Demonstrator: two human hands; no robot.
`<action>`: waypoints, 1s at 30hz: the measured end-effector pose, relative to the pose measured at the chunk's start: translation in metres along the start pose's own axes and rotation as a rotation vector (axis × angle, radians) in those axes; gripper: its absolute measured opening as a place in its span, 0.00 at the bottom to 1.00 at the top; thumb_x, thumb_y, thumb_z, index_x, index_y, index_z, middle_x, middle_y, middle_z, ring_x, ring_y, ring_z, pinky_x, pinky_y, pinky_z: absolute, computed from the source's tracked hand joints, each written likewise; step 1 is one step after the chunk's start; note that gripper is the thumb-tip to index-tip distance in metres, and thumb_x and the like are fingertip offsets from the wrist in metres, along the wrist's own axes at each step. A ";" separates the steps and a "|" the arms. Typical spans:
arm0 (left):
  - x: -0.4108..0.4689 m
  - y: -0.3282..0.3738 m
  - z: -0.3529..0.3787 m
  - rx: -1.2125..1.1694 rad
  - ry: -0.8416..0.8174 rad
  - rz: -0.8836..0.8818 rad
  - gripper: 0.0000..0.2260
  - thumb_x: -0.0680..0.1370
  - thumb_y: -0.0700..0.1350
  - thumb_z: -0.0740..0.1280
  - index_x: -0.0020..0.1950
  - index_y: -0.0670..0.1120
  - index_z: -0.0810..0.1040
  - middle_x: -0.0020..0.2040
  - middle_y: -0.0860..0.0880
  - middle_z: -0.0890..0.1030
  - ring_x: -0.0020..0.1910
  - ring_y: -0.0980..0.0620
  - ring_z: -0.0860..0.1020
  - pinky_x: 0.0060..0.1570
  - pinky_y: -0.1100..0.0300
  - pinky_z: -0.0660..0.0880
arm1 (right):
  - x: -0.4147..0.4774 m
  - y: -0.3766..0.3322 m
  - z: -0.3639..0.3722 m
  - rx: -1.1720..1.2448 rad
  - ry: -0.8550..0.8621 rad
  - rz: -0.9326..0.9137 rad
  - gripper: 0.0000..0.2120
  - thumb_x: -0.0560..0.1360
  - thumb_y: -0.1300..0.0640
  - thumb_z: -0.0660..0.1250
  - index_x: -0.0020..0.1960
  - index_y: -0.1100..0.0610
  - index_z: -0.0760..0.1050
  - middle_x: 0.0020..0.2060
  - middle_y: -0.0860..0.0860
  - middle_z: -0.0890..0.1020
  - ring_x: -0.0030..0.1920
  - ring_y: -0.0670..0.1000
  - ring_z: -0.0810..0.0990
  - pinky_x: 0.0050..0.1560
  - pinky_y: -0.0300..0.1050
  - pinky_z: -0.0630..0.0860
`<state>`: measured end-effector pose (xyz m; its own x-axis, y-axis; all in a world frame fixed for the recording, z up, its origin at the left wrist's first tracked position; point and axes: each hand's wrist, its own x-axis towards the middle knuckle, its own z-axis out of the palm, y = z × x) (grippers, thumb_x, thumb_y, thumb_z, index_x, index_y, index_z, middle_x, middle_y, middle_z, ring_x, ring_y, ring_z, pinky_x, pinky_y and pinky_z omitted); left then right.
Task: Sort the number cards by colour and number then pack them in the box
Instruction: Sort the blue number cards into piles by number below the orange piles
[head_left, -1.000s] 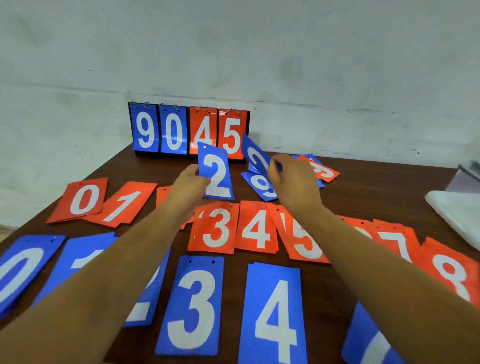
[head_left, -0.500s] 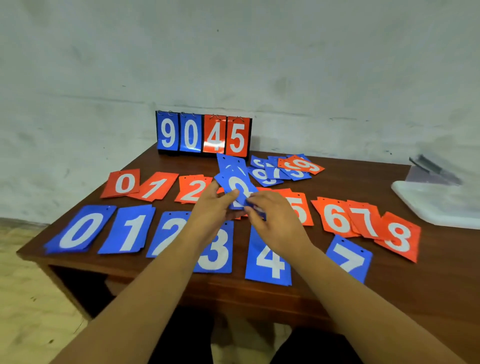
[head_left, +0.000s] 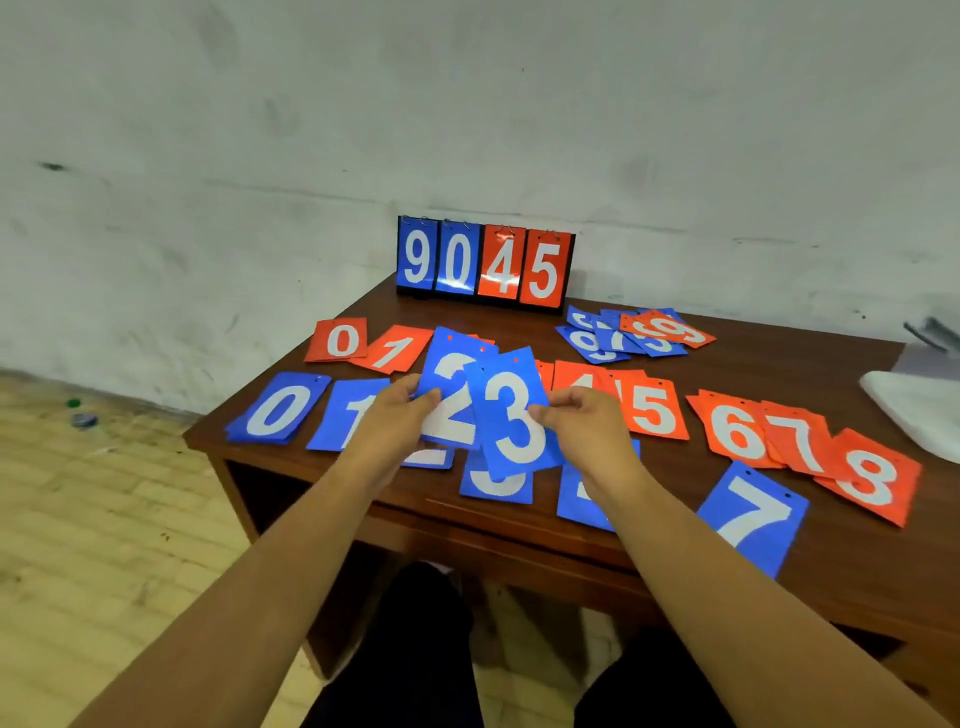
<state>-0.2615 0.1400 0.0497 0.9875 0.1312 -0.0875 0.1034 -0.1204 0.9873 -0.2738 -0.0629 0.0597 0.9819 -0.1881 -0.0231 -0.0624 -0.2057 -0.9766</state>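
My left hand (head_left: 387, 423) holds a blue 2 card (head_left: 451, 387) by its left edge, above the table. My right hand (head_left: 587, 428) grips a blue 3 card (head_left: 511, 415) by its right edge, overlapping the 2. Below them lie blue piles: 0 (head_left: 278, 410), 1 (head_left: 348, 415), partly hidden 2, 3 and 4, and a blue 7 (head_left: 750, 517). An orange row runs behind: 0 (head_left: 340, 340), 1 (head_left: 397, 351), 5 (head_left: 652, 410), 6 (head_left: 735, 428), 7 (head_left: 797, 439), 8 (head_left: 870, 478). An unsorted heap of blue and orange cards (head_left: 639, 332) lies at the back.
A flip scoreboard (head_left: 483, 267) reading 9045 stands at the table's back edge against the wall. A white tray or lid (head_left: 919, 410) sits at the right edge. The brown table (head_left: 545, 540) has its front edge close to my legs; tiled floor lies to the left.
Both hands drew back from the far heap toward me with a blue card each. The camera pulled back. The 3 card now faces up beside the 2.
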 end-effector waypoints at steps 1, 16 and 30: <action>0.003 -0.001 -0.007 0.062 0.065 -0.018 0.10 0.81 0.48 0.64 0.60 0.48 0.77 0.56 0.48 0.82 0.49 0.51 0.83 0.46 0.51 0.82 | 0.003 0.001 -0.001 0.016 0.041 0.029 0.07 0.73 0.60 0.74 0.49 0.60 0.78 0.45 0.53 0.82 0.41 0.48 0.80 0.34 0.40 0.74; 0.027 -0.030 -0.006 1.197 0.268 0.151 0.20 0.78 0.53 0.66 0.65 0.43 0.73 0.64 0.41 0.73 0.64 0.43 0.70 0.61 0.51 0.72 | 0.011 0.018 -0.014 0.042 0.140 0.127 0.06 0.73 0.58 0.74 0.47 0.56 0.77 0.48 0.53 0.83 0.49 0.52 0.83 0.44 0.50 0.83; 0.012 -0.018 0.025 0.745 -0.049 0.390 0.15 0.80 0.44 0.65 0.67 0.47 0.75 0.61 0.49 0.80 0.58 0.54 0.76 0.52 0.64 0.74 | -0.001 0.025 0.014 -0.353 0.057 -0.114 0.08 0.78 0.55 0.67 0.47 0.60 0.73 0.39 0.52 0.78 0.39 0.48 0.78 0.36 0.43 0.76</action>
<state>-0.2490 0.1190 0.0273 0.9709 -0.0953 0.2195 -0.2119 -0.7682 0.6041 -0.2742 -0.0538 0.0324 0.9752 -0.1958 0.1033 -0.0208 -0.5453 -0.8380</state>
